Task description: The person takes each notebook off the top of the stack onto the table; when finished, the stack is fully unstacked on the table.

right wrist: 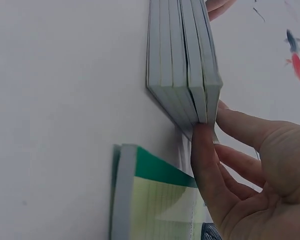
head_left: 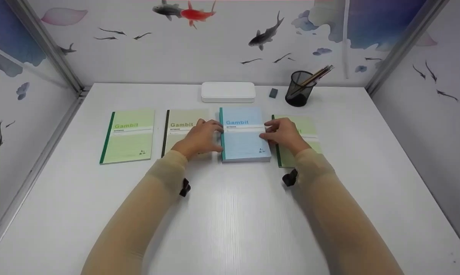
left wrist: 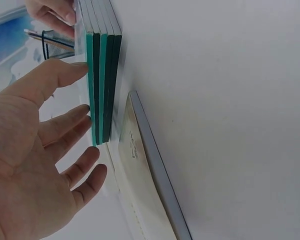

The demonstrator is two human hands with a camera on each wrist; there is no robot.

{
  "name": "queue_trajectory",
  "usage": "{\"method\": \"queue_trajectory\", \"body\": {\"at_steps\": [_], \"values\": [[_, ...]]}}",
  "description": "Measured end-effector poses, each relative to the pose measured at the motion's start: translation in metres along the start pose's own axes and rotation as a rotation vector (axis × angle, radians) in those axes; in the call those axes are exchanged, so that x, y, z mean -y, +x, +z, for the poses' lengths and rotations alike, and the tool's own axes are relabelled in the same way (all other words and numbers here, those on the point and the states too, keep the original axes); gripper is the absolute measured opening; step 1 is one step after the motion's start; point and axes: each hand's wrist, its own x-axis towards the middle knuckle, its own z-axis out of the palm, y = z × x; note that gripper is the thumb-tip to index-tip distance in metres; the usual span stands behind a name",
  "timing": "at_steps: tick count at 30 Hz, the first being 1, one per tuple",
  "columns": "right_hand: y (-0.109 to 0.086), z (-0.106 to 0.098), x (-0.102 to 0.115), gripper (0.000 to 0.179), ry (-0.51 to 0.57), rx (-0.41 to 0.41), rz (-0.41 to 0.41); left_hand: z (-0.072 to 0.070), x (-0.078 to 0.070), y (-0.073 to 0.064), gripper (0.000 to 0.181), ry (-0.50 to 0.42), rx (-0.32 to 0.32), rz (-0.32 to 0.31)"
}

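A stack of several blue notebooks lies in the middle of the white table. My left hand rests against its teal spines with the fingers nearly straight, over an olive notebook. My right hand touches the opposite side. Its thumb lies along the page edges and its fingers rest on the top cover. A green notebook lies under that hand.
Another green notebook lies at the far left of the row. Behind the row are a white case, a small grey eraser and a black mesh cup holding pencils. Painted panels wall in the table on three sides.
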Motion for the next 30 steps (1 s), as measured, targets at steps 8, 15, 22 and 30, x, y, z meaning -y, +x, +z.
{"method": "queue_trajectory", "body": {"at_steps": [8, 15, 22, 30], "values": [[0.0032, -0.0025, -0.0017, 0.053, 0.048, 0.01, 0.035, 0.0017, 0.001, -0.0014, 0.064, 0.042, -0.025, 0.01], [0.0036, -0.0039, -0.0023, 0.055, 0.087, 0.035, 0.077, 0.0027, 0.0039, -0.0029, 0.074, 0.027, 0.003, -0.008], [0.0019, -0.0037, -0.0033, 0.051, 0.101, 0.015, 0.081, 0.0026, 0.0074, -0.0024, 0.074, 0.034, 0.014, 0.005], [0.0, -0.0051, -0.0099, 0.046, 0.144, 0.04, 0.038, 0.0031, 0.01, -0.0014, 0.075, 0.031, 0.009, 0.009]]}}
